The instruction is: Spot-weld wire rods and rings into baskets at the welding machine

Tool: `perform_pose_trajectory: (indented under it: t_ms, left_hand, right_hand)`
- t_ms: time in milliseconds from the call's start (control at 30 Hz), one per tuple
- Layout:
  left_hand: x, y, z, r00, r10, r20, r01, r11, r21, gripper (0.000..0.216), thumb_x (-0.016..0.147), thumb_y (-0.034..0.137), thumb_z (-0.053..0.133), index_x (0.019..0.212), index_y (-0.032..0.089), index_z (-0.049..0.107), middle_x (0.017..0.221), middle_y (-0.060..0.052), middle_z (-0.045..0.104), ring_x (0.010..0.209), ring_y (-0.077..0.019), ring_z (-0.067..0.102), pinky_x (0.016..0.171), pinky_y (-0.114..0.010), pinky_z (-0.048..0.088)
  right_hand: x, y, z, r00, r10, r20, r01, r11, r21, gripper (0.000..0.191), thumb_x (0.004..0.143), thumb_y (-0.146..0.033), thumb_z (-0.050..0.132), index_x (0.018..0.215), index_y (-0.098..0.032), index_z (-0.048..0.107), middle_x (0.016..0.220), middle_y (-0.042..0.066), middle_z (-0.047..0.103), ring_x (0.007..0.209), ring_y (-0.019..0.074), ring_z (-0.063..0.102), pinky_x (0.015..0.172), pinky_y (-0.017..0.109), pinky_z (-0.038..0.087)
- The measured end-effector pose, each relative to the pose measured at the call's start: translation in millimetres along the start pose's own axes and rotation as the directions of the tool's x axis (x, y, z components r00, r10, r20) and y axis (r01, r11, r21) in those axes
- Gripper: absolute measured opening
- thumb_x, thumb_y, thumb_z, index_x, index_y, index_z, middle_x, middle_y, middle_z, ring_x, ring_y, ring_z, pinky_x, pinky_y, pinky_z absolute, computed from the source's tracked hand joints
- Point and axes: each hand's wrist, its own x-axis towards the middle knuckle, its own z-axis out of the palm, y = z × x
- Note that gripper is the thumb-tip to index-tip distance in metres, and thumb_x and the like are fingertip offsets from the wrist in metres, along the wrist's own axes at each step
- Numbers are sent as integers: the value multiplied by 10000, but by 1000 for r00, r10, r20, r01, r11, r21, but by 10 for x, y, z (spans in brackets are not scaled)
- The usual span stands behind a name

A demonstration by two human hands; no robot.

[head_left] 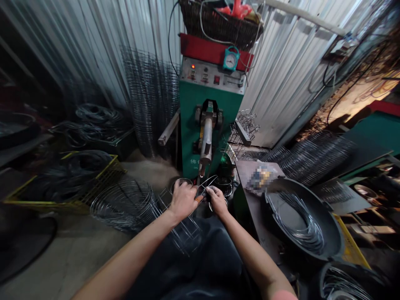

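My left hand (183,201) grips the edge of a welded wire frame (183,229), which hangs down over my dark apron (187,266). My right hand (217,201) closes on a small tool with an orange and black handle (200,197), probably pliers; its jaws are hidden. Thin bright wires (208,181) cross just above both hands. Round wire rings (181,184) lie behind them. The tip of a green spot-welding machine's electrode arm (203,158) points down just beyond my hands.
A dark round tub of coiled wire (300,221) stands on a metal bench (250,200) to my right. Stacked wire racks (123,206) and a yellow crate of dark coils (67,183) lie to my left. Corrugated metal walls stand behind the machine.
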Motion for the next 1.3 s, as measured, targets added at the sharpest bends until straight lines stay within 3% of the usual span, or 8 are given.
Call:
perform_pose_trajectory:
  t_ms: [400, 767, 900, 1033, 1133, 1300]
  left_hand:
    - [273, -143, 45, 995, -8, 98, -1, 996, 84, 293, 799, 395, 517, 911, 161, 652, 885, -129, 676, 911, -292, 541, 913, -476, 283]
    - [494, -89, -13, 982, -90, 165, 76, 993, 92, 302, 813, 403, 468, 877, 190, 672, 856, -120, 686, 901, -288, 566, 786, -409, 348]
    - [449, -57, 18, 986, -92, 141, 72, 988, 137, 301, 799, 367, 491, 874, 136, 667, 866, -160, 676, 911, -307, 557, 818, -443, 333]
    - [396, -56, 18, 991, -97, 91, 78, 978, 194, 293, 810, 350, 476, 862, 128, 658, 863, -165, 669, 916, -307, 546, 850, -463, 315]
    - [398, -85, 14, 987, -137, 79, 117, 967, 226, 296, 812, 367, 466, 852, 142, 654, 862, -157, 670, 904, -300, 547, 814, -438, 339]
    - [426, -120, 24, 977, -190, 93, 166, 962, 219, 294, 807, 371, 460, 858, 155, 652, 874, -144, 676, 908, -296, 557, 775, -415, 365]
  right_hand:
    - [283, 4, 6, 999, 44, -15, -43, 997, 66, 299, 648, -430, 636, 633, -154, 521, 529, -29, 528, 426, 63, 456, 399, 180, 364]
    - [483, 20, -28, 994, 92, -55, -85, 990, 111, 314, 619, -448, 663, 648, -161, 540, 535, -31, 544, 433, 69, 467, 404, 182, 366]
    - [250, 29, -179, 989, 123, 83, -125, 992, 12, 379, 638, -502, 661, 764, -151, 595, 626, -4, 608, 537, 97, 549, 530, 214, 433]
    - [-236, 128, -283, 928, 204, 312, -154, 972, -177, 389, 705, -504, 628, 905, -170, 637, 757, 11, 643, 694, 119, 580, 683, 248, 438]
    - [-469, 241, -224, 928, 185, 322, -116, 968, -222, 373, 700, -516, 631, 884, -193, 657, 773, -5, 628, 705, 116, 548, 694, 242, 416]
    - [-456, 296, -117, 957, 100, 274, -48, 981, -190, 412, 690, -589, 598, 768, -188, 648, 652, -22, 563, 595, 106, 469, 603, 230, 381]
